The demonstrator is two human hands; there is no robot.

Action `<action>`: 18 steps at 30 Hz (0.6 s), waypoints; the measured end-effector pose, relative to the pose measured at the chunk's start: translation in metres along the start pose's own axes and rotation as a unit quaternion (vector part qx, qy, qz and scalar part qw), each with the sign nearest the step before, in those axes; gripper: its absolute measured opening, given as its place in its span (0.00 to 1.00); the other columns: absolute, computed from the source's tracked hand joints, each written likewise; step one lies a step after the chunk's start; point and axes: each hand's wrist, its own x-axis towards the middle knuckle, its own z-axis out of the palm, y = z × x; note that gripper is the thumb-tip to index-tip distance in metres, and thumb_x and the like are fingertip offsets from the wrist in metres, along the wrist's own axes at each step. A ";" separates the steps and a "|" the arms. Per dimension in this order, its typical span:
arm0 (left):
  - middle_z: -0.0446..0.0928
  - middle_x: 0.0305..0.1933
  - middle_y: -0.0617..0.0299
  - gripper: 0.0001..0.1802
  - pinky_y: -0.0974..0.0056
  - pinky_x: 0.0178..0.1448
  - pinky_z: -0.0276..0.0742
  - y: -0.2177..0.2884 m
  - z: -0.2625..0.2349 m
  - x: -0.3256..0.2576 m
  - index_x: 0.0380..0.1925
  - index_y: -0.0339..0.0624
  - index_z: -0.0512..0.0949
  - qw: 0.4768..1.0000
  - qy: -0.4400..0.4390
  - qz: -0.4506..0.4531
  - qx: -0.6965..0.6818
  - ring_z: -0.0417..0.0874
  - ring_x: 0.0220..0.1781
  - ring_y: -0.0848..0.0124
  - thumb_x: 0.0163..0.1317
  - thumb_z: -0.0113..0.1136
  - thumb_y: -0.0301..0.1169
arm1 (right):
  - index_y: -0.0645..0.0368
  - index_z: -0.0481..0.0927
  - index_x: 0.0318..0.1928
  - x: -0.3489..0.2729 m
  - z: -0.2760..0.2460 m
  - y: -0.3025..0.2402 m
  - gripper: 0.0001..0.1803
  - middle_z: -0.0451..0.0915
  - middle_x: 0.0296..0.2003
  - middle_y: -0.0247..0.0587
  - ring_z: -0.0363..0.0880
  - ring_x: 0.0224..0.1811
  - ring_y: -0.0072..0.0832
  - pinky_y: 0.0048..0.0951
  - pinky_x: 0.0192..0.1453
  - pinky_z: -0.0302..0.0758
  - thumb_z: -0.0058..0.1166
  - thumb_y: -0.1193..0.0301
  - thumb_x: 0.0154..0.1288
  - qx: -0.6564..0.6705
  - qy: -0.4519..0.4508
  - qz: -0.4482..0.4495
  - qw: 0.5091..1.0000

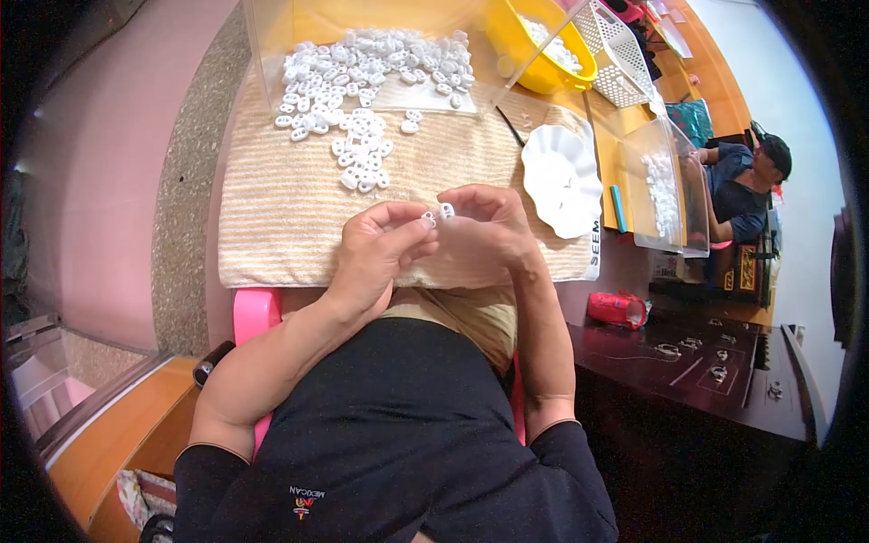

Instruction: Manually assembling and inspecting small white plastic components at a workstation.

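Just in front of my body, over the near part of a striped towel (272,204), my two hands meet. Thumb and fingers of my left hand (376,249) pinch a small white ring-like plastic part (429,218). Beside it, my right hand (493,222) grips a white oval plastic piece with two holes (446,210) between thumb and forefinger. The two parts are very close; whether they touch I cannot tell. Ahead of my hands lies a loose cluster of similar white two-hole pieces (362,149), trailing from a large heap (362,68) farther back.
A clear plastic bin (262,54) surrounds much of the heap. To the right are a white wavy-edged dish (561,181), a black thin stick (510,125), a yellow basin (579,77) and a white perforated basket (625,63). Another person (747,181) sits by a second clear bin (692,204).
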 end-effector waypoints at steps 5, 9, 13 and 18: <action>0.80 0.38 0.58 0.08 0.72 0.44 0.82 -0.001 0.000 0.000 0.41 0.33 0.78 1.000 -0.004 -0.005 0.006 0.82 0.37 0.75 0.62 0.61 0.23 | 0.67 0.80 0.50 -0.002 -0.001 -0.002 0.16 0.84 0.40 0.38 0.82 0.41 0.20 0.21 0.47 0.78 0.60 0.79 0.60 -0.007 -0.001 0.005 1.000; 0.81 0.38 0.58 0.09 0.72 0.44 0.82 -0.001 0.000 0.000 0.41 0.33 0.78 1.000 -0.004 -0.008 0.008 0.82 0.37 0.75 0.62 0.62 0.24 | 0.66 0.81 0.49 -0.003 0.001 -0.004 0.16 0.84 0.40 0.38 0.82 0.41 0.20 0.21 0.48 0.78 0.61 0.79 0.60 -0.011 0.001 0.007 1.000; 0.81 0.38 0.58 0.09 0.71 0.44 0.82 -0.001 0.000 0.000 0.41 0.34 0.78 1.000 -0.004 -0.008 0.012 0.82 0.37 0.75 0.62 0.62 0.24 | 0.66 0.81 0.48 -0.003 0.002 -0.004 0.15 0.84 0.40 0.37 0.82 0.42 0.20 0.21 0.49 0.77 0.61 0.79 0.59 -0.011 -0.002 0.002 1.000; 0.81 0.38 0.58 0.09 0.71 0.44 0.81 -0.001 0.000 0.000 0.41 0.34 0.78 1.000 -0.005 -0.010 0.013 0.82 0.36 0.75 0.62 0.62 0.25 | 0.66 0.82 0.48 -0.003 0.003 -0.004 0.15 0.85 0.40 0.37 0.82 0.42 0.20 0.21 0.50 0.77 0.62 0.79 0.59 -0.005 -0.004 0.000 1.000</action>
